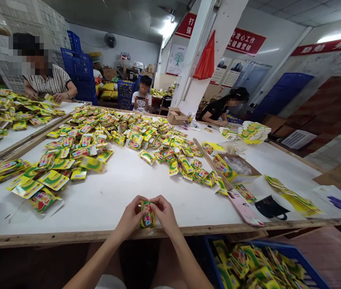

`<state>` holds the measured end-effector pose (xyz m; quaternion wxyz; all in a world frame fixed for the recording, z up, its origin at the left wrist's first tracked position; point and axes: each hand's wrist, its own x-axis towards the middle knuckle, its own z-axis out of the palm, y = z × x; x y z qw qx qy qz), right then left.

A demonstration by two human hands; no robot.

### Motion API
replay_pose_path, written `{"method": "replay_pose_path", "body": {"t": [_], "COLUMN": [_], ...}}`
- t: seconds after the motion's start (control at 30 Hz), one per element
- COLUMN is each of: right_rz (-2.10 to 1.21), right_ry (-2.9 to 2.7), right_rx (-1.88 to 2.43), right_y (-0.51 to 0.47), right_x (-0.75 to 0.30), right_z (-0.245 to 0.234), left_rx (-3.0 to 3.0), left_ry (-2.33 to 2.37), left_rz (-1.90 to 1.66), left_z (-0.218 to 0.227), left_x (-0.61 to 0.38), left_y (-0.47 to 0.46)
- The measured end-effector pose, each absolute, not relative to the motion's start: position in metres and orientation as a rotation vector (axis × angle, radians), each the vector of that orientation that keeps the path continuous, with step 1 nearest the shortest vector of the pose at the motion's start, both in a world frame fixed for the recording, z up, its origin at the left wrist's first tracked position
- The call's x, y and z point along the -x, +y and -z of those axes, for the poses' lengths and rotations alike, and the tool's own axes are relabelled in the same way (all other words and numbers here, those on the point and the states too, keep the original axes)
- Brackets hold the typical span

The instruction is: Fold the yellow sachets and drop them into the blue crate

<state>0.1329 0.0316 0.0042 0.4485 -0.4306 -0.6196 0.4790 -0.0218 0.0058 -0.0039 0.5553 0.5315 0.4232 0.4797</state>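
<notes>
Between my two hands, close to the table's front edge, a small yellow-and-green printed carton [147,216] stands on end. My left hand [133,211] grips its left side near the top. On the other side, my right hand [162,208] has its thumb and fingers at the carton's upper right corner. The top end of the carton is partly hidden by my fingers. Beyond my hands spreads a big heap of similar small cartons [140,134], several with white end flaps sticking out. A nearer cluster of cartons [54,180] lies to the left.
A blue crate [278,251] of cartons stands below the table at right. On the table's right lie a pink phone [245,206], a black mask [271,207], flat yellow card sheets [292,194] and an open box [239,168]. Wooden strips divide the tabletop. Other people sit around it.
</notes>
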Motion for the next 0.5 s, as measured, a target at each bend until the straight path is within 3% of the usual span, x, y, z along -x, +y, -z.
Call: {"method": "replay_pose_path", "body": {"t": [0.2,0.5], "right_rz": [-1.248,-0.952], "right_ry": [-1.514,-1.491], "right_rx": [1.138,1.154], "right_y": [0.017,0.007], "right_x": [-0.133,-0.137], "right_z": [0.003,-0.006], "left_rx": [-1.292,-1.34], "left_ry": [1.075,1.076], "left_rz": [-1.133,-1.214], "left_z": [0.004,-0.006], "left_x": [0.013,0.002], "left_y": [0.003,-0.003]}}
